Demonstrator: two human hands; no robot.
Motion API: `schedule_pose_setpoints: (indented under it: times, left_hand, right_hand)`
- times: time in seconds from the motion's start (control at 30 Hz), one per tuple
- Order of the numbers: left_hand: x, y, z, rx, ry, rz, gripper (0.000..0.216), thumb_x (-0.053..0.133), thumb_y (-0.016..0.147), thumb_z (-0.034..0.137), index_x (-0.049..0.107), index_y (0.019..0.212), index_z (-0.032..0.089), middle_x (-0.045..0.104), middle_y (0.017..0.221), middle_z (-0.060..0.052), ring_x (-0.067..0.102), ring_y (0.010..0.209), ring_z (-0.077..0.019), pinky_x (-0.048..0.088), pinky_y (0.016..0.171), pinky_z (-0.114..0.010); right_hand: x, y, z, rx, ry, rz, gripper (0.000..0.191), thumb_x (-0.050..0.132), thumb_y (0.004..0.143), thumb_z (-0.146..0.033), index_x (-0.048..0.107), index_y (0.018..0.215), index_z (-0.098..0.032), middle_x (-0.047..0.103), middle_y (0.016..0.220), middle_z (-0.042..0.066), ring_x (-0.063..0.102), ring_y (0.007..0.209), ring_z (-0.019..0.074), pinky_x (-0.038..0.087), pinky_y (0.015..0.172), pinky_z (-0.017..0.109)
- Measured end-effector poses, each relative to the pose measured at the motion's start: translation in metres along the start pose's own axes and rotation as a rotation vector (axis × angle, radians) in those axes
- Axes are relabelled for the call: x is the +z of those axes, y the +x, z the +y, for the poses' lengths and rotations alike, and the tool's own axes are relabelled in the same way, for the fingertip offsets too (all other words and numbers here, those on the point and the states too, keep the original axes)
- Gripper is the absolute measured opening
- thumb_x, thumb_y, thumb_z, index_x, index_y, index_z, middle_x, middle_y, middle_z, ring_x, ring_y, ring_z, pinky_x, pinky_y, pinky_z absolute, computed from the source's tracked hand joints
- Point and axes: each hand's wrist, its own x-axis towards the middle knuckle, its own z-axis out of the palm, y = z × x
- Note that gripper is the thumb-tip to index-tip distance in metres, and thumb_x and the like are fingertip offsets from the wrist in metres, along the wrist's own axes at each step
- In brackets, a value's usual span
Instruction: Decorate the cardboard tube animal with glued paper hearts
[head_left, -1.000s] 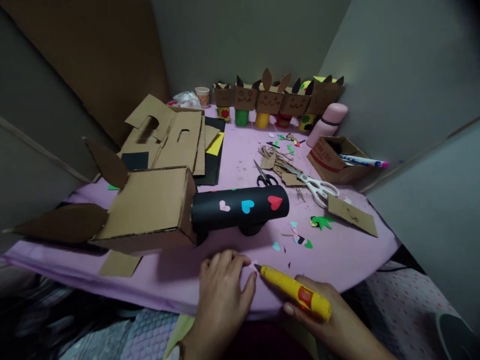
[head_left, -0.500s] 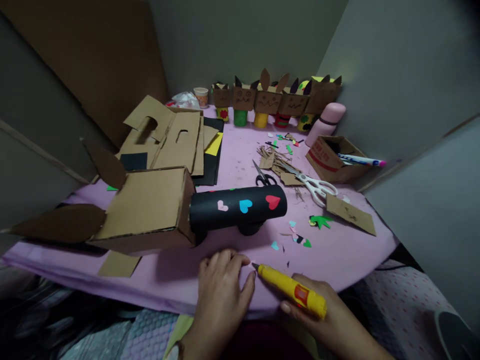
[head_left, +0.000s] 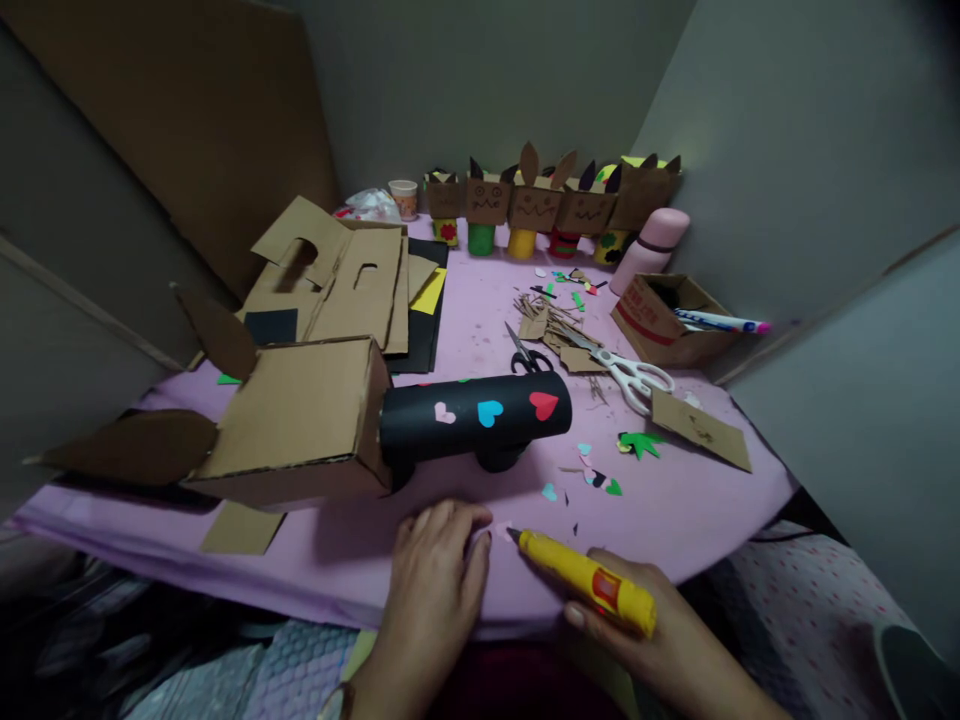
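The right hand (head_left: 645, 640) is wrapped around a yellow glue pen (head_left: 585, 582), gripping its rear half so the dark tip points left and slightly up, toward the left hand. The left hand (head_left: 439, 580) lies palm down on the pink worktop (head_left: 675, 510), its fingers (head_left: 450, 520) spread loosely and holding nothing that can be seen; just off its fingertips, between them and the pen tip, sits a tiny pale pink paper scrap (head_left: 501, 528), though whether the hand or the tip touches it cannot be told.

Just beyond the left hand lies a black tube (head_left: 472, 415) on its side, decorated with a pink, a blue and a red heart. Its left end goes into a cardboard box (head_left: 300, 420), which carries two dark brown ear-shaped pieces (head_left: 131, 445) at its left. To the right of the tube, small coloured paper bits (head_left: 592, 475) are scattered on the worktop, with a green cut-out (head_left: 641, 442) and a flat cardboard piece (head_left: 701, 430) further right. Behind the tube lie black-handled scissors (head_left: 529, 355) and white-handled scissors (head_left: 630, 372) among cardboard shavings. Behind the box, flattened cardboard sheets (head_left: 352, 275) rest over black and yellow paper. A small open carton (head_left: 664, 320) holding a marker (head_left: 724, 322) stands right of the scissors, beside a pink bottle (head_left: 652, 245). A row of cardboard figures (head_left: 540, 205) lines the far edge of the worktop.
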Motion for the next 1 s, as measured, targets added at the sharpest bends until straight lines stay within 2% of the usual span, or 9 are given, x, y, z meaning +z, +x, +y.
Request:
schedule_pose_setpoints:
  times: [0.2, 0.37, 0.53, 0.73, 1.0]
  left_hand:
    - [-0.007, 0.006, 0.000, 0.087, 0.121, -0.037, 0.021, 0.045, 0.086, 0.018, 0.063, 0.093, 0.024, 0.065, 0.088, -0.003, 0.057, 0.085, -0.0221, 0.036, 0.073, -0.037]
    - [-0.007, 0.010, -0.003, 0.120, 0.098, -0.034, 0.019, 0.047, 0.086, 0.018, 0.065, 0.089, 0.024, 0.066, 0.084, -0.002, 0.059, 0.081, -0.0206, 0.036, 0.070, -0.035]
    - [-0.009, 0.009, -0.002, 0.116, 0.057, -0.033, 0.017, 0.049, 0.085, 0.018, 0.063, 0.092, 0.025, 0.066, 0.089, -0.001, 0.059, 0.084, -0.0203, 0.035, 0.072, -0.035]
    - [-0.018, 0.008, 0.000, 0.230, 0.059, 0.017, 0.014, 0.050, 0.086, 0.020, 0.062, 0.094, 0.024, 0.066, 0.091, -0.002, 0.057, 0.084, -0.0191, 0.033, 0.072, -0.034]
    - [-0.012, 0.007, -0.001, 0.262, 0.004, -0.002, 0.011, 0.052, 0.086, 0.024, 0.062, 0.089, 0.024, 0.068, 0.088, -0.001, 0.057, 0.083, -0.0183, 0.034, 0.072, -0.033]
  right_hand:
    - [-0.001, -0.002, -0.004, -0.023, 0.049, 0.046, 0.012, 0.058, 0.074, -0.029, 0.063, 0.080, -0.019, 0.058, 0.062, 0.000, 0.049, 0.055, 0.0166, 0.040, 0.052, 0.030]
    - [-0.006, 0.000, -0.003, -0.078, 0.344, -0.017, 0.026, 0.062, 0.076, -0.033, 0.067, 0.100, -0.025, 0.070, 0.086, 0.003, 0.063, 0.076, 0.0220, 0.051, 0.076, 0.036]
    - [-0.008, -0.001, -0.002, -0.085, 0.546, -0.057, 0.036, 0.065, 0.076, -0.029, 0.065, 0.112, -0.026, 0.070, 0.109, 0.005, 0.063, 0.099, 0.0246, 0.045, 0.093, 0.042]
    - [-0.009, -0.005, -0.005, -0.089, 0.633, -0.072, 0.038, 0.068, 0.074, -0.031, 0.065, 0.112, -0.025, 0.068, 0.114, 0.007, 0.061, 0.105, 0.0251, 0.043, 0.097, 0.042]
    - [-0.010, -0.012, -0.006, -0.127, 0.688, -0.072, 0.038, 0.068, 0.074, -0.030, 0.065, 0.112, -0.028, 0.067, 0.118, 0.004, 0.060, 0.109, 0.0252, 0.040, 0.100, 0.044]
